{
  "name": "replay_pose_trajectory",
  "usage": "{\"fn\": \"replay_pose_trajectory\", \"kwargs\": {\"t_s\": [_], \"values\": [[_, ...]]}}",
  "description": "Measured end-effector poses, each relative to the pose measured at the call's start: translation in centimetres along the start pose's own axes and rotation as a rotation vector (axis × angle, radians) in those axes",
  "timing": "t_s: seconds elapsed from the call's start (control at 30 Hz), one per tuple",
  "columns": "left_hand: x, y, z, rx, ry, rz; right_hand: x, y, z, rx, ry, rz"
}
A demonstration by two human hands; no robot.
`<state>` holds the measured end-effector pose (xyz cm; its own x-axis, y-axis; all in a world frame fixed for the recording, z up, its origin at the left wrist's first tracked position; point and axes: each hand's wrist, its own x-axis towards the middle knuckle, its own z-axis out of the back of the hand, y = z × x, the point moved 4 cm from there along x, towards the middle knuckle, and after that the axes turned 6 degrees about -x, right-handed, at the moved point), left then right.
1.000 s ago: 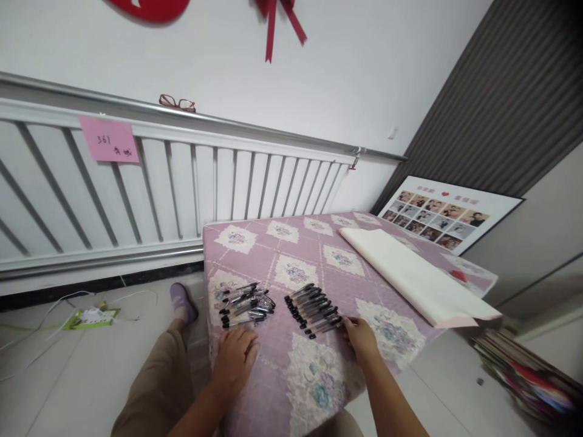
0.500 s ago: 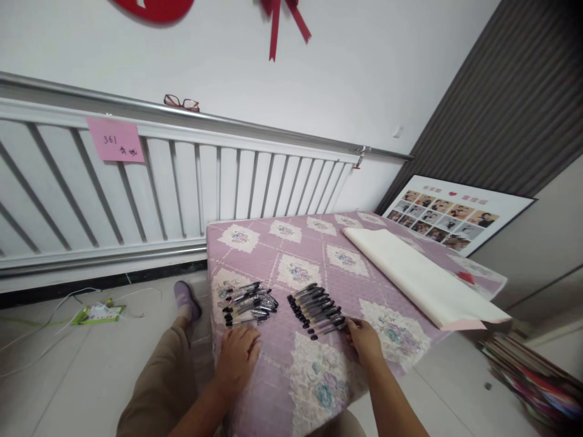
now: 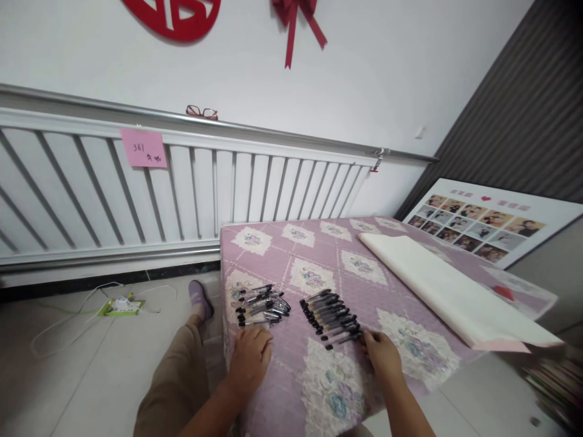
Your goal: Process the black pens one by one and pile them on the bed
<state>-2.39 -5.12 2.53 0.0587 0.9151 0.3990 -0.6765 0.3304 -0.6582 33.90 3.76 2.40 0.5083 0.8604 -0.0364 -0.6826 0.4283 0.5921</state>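
Note:
On the purple flowered tablecloth lie two groups of black-capped pens. The left group is a loose pile of pens (image 3: 262, 306). To its right, a slanted row of pens (image 3: 330, 315) lies side by side. My left hand (image 3: 250, 358) rests palm down just below the loose pile, fingers stretched out, holding nothing I can see. At the right end of the row, my right hand (image 3: 380, 352) has its thumb and fingers closed at the end of the nearest pen (image 3: 344, 340), which still lies on the cloth. Part of that pinch is hidden.
A long cream sheet (image 3: 437, 285) lies folded across the table's right side, with a small red item (image 3: 503, 292) beyond it. A white radiator (image 3: 268, 188) stands behind the table. A power strip (image 3: 122, 306) with cables lies on the floor at left.
The view has swung slightly left and up, so everything sits lower and further right in the picture. Both hands and the pens look nearly unchanged relative to the table.

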Motion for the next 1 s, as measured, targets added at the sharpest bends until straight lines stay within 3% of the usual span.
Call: {"fn": "replay_pose_trajectory", "kwargs": {"t_s": [0.23,0.43,0.63,0.83,1.0], "values": [[0.1,-0.2,0.6,0.067,-0.065,0.069,-2.4,0.1,0.5,-0.001,-0.153,0.074],[0.4,-0.1,-0.2,0.199,0.004,0.148,-5.7,0.8,0.3,0.150,-0.256,0.167],[0.4,0.0,-1.0,0.267,0.049,0.161,-9.0,2.3,-1.1,0.286,-0.213,0.206],[0.4,-0.6,-0.3,0.263,0.044,0.156,-11.2,4.2,-3.2,0.373,-0.164,0.321],[1.1,-0.6,0.1,0.265,0.062,0.168,-13.1,7.1,-5.9,0.363,-0.094,0.464]]}}
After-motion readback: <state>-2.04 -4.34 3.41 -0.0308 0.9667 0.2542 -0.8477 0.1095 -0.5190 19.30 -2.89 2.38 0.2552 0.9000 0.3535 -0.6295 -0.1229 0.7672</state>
